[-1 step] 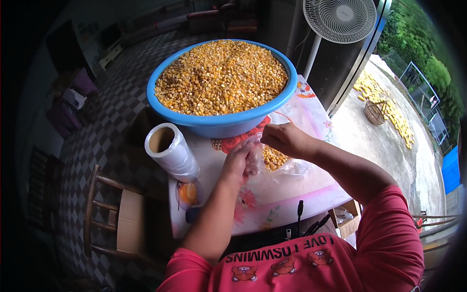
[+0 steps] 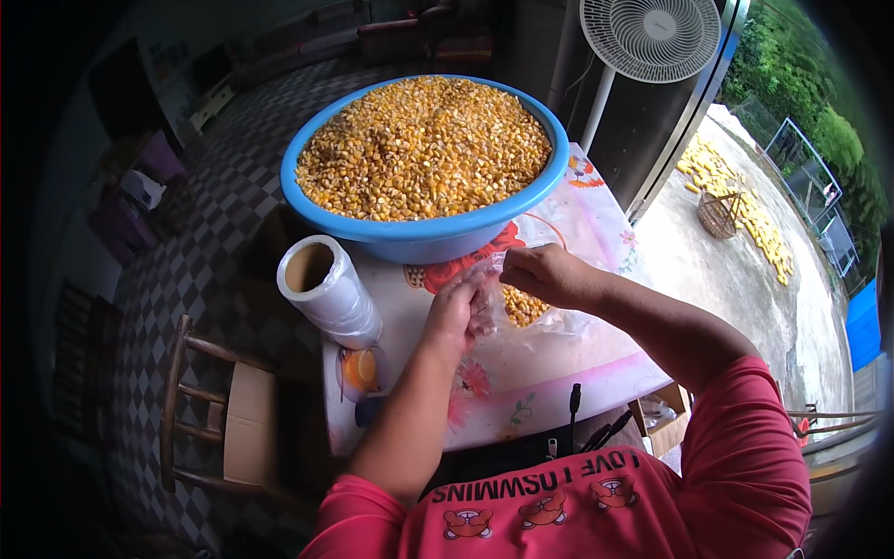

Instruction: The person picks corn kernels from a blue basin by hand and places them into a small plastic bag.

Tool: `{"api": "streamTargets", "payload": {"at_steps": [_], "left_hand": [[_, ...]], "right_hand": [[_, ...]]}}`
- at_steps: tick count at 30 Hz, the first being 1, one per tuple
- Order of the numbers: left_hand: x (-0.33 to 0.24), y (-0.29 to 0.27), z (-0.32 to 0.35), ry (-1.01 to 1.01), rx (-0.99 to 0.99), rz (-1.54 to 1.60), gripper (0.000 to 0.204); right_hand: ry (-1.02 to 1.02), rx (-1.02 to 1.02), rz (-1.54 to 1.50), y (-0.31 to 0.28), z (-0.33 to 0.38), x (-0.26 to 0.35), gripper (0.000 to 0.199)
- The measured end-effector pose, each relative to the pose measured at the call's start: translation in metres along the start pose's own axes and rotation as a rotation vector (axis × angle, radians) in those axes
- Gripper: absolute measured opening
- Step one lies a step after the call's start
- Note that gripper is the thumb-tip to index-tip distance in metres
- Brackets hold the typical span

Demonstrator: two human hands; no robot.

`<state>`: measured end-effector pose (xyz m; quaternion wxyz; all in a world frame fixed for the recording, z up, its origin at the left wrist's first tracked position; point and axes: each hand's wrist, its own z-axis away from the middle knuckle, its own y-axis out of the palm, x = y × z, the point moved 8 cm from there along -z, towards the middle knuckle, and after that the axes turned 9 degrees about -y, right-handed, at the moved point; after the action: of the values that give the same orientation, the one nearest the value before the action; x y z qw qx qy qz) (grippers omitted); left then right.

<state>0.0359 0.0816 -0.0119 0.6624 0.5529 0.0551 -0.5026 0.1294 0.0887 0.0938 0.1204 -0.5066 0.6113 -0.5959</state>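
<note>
A clear plastic bag (image 2: 557,323) with yellow corn kernels (image 2: 521,306) in it rests on the flowered table in front of me. My left hand (image 2: 456,310) is closed on the gathered film at the bag's left side. Across from it, my right hand (image 2: 549,274) has its fingers curled in at the bag's mouth, over the kernels, and appears to pinch the film there. Its fingertips are partly hidden. Just beyond both hands stands a wide blue basin (image 2: 410,229), heaped with loose corn kernels (image 2: 424,149).
Left of my hands, a roll of clear plastic bags (image 2: 340,303) stands on end beside a small orange-and-clear item (image 2: 359,370). A wooden chair (image 2: 212,401) is at the table's left. A white fan (image 2: 652,37) stands behind; outside lie corn cobs (image 2: 759,238) and a basket (image 2: 718,216).
My right hand has shifted slightly downward at the bag's mouth, and the film around it has moved a little. My left hand stays nearly in place.
</note>
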Motion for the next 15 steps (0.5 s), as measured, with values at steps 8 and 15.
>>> {"api": "streamTargets", "payload": {"at_steps": [8, 15], "left_hand": [[-0.003, -0.003, 0.003, 0.007, -0.084, 0.025, 0.018], [0.0, 0.0, -0.003, 0.002, 0.027, 0.025, 0.025]], "right_hand": [[-0.169, 0.046, 0.017, 0.022, 0.008, -0.005, 0.011], [-0.258, -0.337, 0.109, -0.061, -0.007, 0.024, 0.008]]}}
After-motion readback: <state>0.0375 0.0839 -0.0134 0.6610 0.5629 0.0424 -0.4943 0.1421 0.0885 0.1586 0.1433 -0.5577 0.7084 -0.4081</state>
